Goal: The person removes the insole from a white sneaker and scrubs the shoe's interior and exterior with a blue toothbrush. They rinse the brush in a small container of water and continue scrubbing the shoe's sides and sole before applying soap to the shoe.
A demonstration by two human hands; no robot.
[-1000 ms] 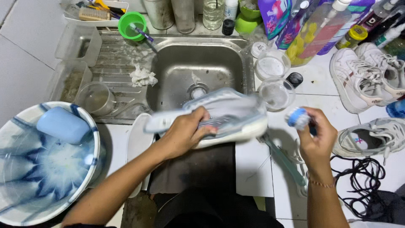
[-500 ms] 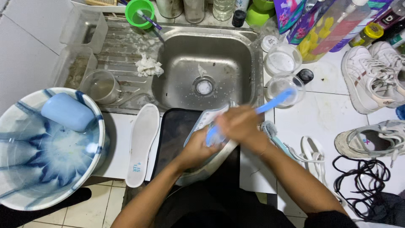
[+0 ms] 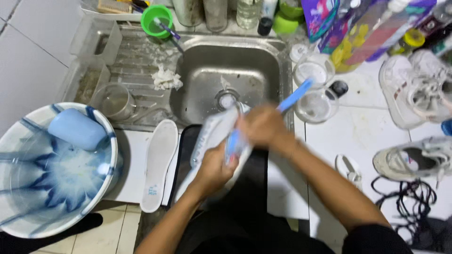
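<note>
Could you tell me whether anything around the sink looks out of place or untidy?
Yes. A crumpled white wad lies on the drainboard, a loose insole lies alone beside the sink, and black laces are tangled on the counter near a shoe.

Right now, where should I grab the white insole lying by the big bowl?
Probably pinch the white insole across its narrower middle, coming from above: it lies flat and long on the counter, its top bare, with the bowl close on one side.
</note>
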